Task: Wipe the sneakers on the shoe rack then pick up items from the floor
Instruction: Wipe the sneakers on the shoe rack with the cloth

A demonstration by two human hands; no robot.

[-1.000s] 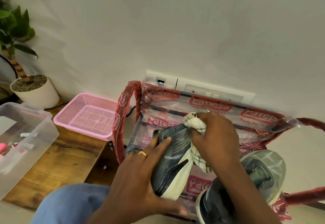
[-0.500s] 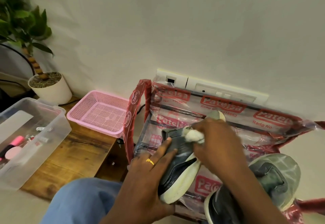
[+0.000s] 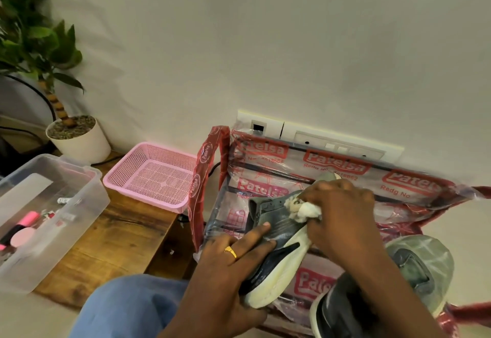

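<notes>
Fingers (image 3: 255, 234) of the left hand (image 3: 225, 271) are gripping the grey sneaker (image 3: 268, 207) tipped on its side, with the thumb tucking under the white sole. The right hand (image 3: 342, 212) is bunching a white cloth (image 3: 303, 208) and rubbing the upper near the collar. So we're in the wiping step, I'd say. Next up is probably the second sneaker (image 3: 414, 266), sitting just beside it on the plastic-wrapped shoe rack (image 3: 332, 165).

My left hand (image 3: 233, 266) holds the grey sneaker (image 3: 276, 234), tilted sole-outward against the plastic-wrapped shoe rack (image 3: 345, 170). My right hand (image 3: 342, 212) presses a bunched white cloth (image 3: 305, 208) onto the sneaker's upper. A second sneaker (image 3: 414, 266) lies just right of it, and a pink basket (image 3: 154, 175) sits to its left.
</notes>
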